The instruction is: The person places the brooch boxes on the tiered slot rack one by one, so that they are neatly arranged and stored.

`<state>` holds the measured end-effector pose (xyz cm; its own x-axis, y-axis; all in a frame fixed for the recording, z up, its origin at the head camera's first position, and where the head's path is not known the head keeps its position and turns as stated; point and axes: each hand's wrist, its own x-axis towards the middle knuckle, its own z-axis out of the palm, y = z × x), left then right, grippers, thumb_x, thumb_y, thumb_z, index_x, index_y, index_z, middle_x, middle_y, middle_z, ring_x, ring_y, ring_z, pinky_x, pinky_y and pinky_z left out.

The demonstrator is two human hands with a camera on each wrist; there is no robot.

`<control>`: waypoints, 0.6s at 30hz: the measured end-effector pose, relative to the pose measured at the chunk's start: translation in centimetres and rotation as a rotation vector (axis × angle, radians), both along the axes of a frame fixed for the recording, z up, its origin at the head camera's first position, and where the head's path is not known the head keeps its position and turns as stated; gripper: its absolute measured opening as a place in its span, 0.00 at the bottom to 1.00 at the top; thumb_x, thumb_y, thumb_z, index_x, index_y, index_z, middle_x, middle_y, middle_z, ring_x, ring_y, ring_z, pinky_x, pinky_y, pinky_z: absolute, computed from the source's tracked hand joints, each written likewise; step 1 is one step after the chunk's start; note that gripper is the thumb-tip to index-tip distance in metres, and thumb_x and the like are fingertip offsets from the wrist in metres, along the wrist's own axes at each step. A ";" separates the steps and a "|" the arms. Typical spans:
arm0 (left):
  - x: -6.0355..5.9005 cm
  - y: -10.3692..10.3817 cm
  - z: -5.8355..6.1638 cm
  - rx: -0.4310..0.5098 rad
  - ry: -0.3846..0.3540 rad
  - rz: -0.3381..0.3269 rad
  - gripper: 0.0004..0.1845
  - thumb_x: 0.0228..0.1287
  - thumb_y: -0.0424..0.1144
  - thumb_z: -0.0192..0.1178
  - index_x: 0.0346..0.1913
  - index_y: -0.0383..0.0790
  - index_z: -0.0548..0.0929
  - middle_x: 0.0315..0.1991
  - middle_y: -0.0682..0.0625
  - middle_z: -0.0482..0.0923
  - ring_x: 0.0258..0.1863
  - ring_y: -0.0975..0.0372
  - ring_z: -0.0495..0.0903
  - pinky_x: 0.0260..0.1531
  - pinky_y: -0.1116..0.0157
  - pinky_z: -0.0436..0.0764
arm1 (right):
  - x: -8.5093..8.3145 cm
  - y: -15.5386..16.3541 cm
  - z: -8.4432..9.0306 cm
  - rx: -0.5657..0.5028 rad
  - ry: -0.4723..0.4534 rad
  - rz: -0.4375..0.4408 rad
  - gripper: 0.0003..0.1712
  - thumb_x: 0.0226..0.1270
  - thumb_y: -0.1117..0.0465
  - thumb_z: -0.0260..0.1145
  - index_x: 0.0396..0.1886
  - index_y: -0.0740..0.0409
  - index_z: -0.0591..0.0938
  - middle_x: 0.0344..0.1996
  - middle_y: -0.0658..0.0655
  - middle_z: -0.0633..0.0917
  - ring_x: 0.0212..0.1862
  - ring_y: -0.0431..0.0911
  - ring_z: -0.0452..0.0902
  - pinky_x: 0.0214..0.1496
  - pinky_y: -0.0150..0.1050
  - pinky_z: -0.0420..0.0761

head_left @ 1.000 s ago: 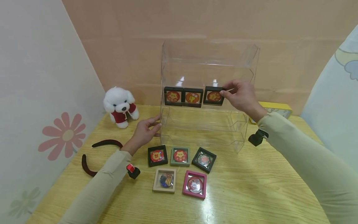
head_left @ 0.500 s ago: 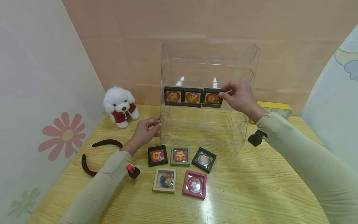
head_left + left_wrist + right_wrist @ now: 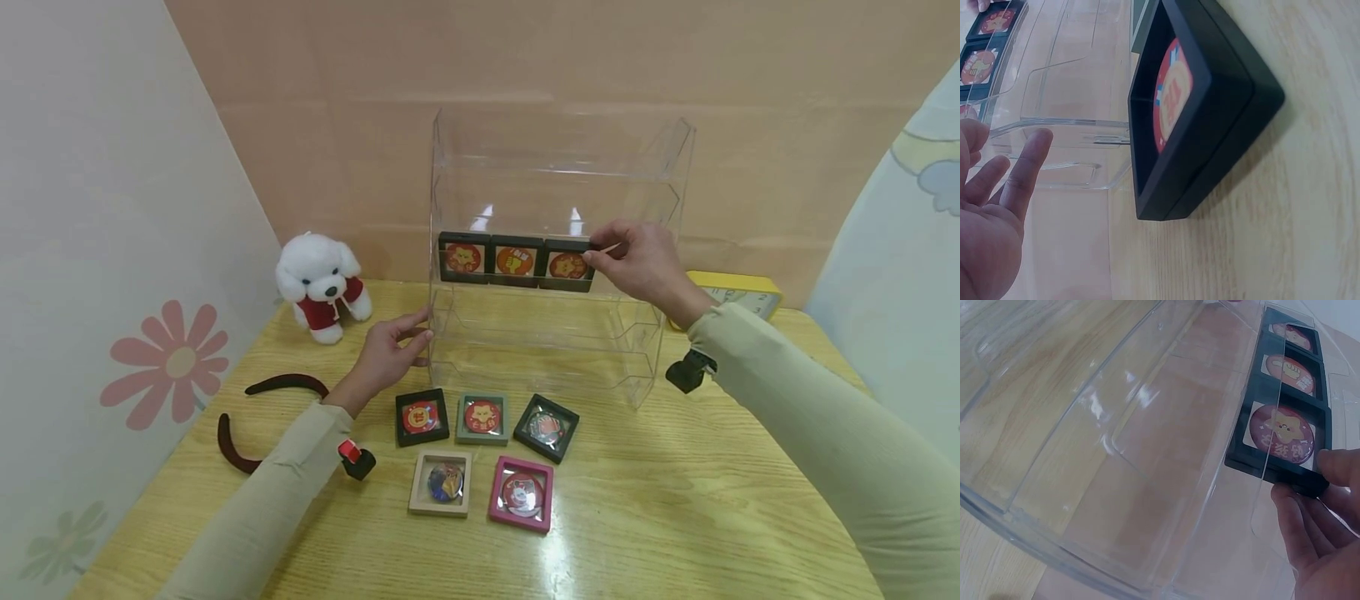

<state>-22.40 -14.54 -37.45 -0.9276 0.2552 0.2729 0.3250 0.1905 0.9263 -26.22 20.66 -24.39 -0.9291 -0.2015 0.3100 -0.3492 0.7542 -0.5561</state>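
A clear acrylic display rack (image 3: 547,342) stands on the table. On one of its shelves three black-framed badges sit side by side. My right hand (image 3: 641,260) pinches the rightmost black badge frame (image 3: 567,268) at its right edge, thumb in front. In the right wrist view this frame (image 3: 1282,440) shows a star face on a red badge, and it stands against the middle frame (image 3: 1291,372). My left hand (image 3: 386,354) rests against the rack's left side with fairly straight fingers. Beside it in the left wrist view is a black badge frame (image 3: 1191,112) on the table.
Before the rack lie a black frame (image 3: 422,417), a green frame (image 3: 482,418), a tilted dark frame (image 3: 547,427), a beige frame (image 3: 441,483) and a pink frame (image 3: 522,493). A plush dog (image 3: 321,287), brown curved pieces (image 3: 288,382) and a yellow clock (image 3: 738,292) surround the rack.
My right hand has moved slightly left with the rightmost black frame, closing the gap to the middle one. My left hand has stayed at the rack's side.
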 end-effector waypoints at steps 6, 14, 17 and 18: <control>0.0 0.0 0.1 -0.008 0.003 0.006 0.23 0.69 0.29 0.55 0.65 0.32 0.69 0.65 0.41 0.65 0.55 0.48 0.74 0.30 0.62 0.86 | -0.1 0.1 -0.1 0.002 0.020 0.021 0.13 0.64 0.58 0.67 0.42 0.62 0.83 0.41 0.61 0.85 0.38 0.52 0.83 0.30 0.34 0.79; 0.0 0.1 0.0 -0.003 0.010 0.003 0.23 0.69 0.29 0.55 0.65 0.29 0.67 0.65 0.40 0.65 0.54 0.47 0.74 0.30 0.61 0.86 | 0.2 0.1 -0.1 0.014 0.032 0.029 0.14 0.64 0.57 0.66 0.44 0.63 0.84 0.37 0.61 0.85 0.40 0.52 0.81 0.32 0.37 0.79; 0.0 0.0 -0.1 0.000 0.006 0.002 0.23 0.69 0.29 0.55 0.65 0.29 0.68 0.65 0.40 0.65 0.55 0.47 0.74 0.30 0.61 0.86 | 0.2 0.1 -0.1 0.012 0.035 0.028 0.14 0.64 0.58 0.67 0.44 0.63 0.84 0.37 0.62 0.85 0.40 0.52 0.81 0.32 0.38 0.79; 0.0 0.0 -0.2 0.001 0.005 0.001 0.23 0.69 0.29 0.55 0.65 0.29 0.68 0.65 0.40 0.65 0.55 0.47 0.74 0.30 0.61 0.86 | 0.2 0.1 -0.1 0.012 0.034 0.026 0.14 0.64 0.58 0.67 0.44 0.63 0.83 0.37 0.62 0.85 0.40 0.52 0.80 0.32 0.38 0.79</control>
<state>-22.39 -14.53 -37.65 -0.9264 0.2537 0.2782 0.3296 0.1896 0.9249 -25.98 20.79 -24.50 -0.9124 -0.2294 0.3390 -0.3874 0.7514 -0.5341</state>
